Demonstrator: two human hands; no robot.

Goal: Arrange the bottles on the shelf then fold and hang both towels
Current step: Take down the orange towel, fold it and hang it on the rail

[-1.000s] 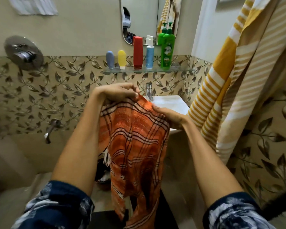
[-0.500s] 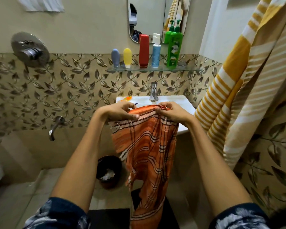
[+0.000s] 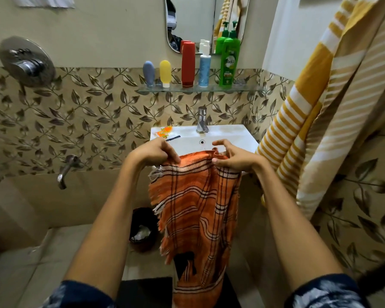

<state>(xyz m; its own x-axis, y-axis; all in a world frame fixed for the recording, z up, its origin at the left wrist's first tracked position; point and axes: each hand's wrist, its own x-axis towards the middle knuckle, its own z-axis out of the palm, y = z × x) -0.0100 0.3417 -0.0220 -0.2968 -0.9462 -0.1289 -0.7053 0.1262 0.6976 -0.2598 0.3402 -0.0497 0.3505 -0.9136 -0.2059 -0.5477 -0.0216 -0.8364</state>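
An orange checked towel [image 3: 198, 203] hangs in front of me, over the sink's front edge. My left hand [image 3: 152, 152] pinches its top left corner. My right hand [image 3: 233, 156] grips the top right corner, index finger and thumb lifted off the cloth. A yellow-and-white striped towel [image 3: 316, 112] hangs at the right. On the glass shelf [image 3: 249, 88] stand several bottles in a row: grey-blue [image 3: 148, 73], yellow [image 3: 165, 73], red [image 3: 188, 64], light blue [image 3: 204, 67] and green [image 3: 229, 61].
A white sink [image 3: 231, 136] with a tap [image 3: 202, 120] sits below the shelf, an orange packet [image 3: 163, 132] on its left rim. A dark bin [image 3: 142, 230] stands on the floor left of the towel. A shower valve [image 3: 26, 62] and spout [image 3: 66, 171] are on the left wall.
The view has tilted down and the sink now shows fully. My hands have lowered the orange towel's top edge and moved slightly apart; the right fingers have loosened.
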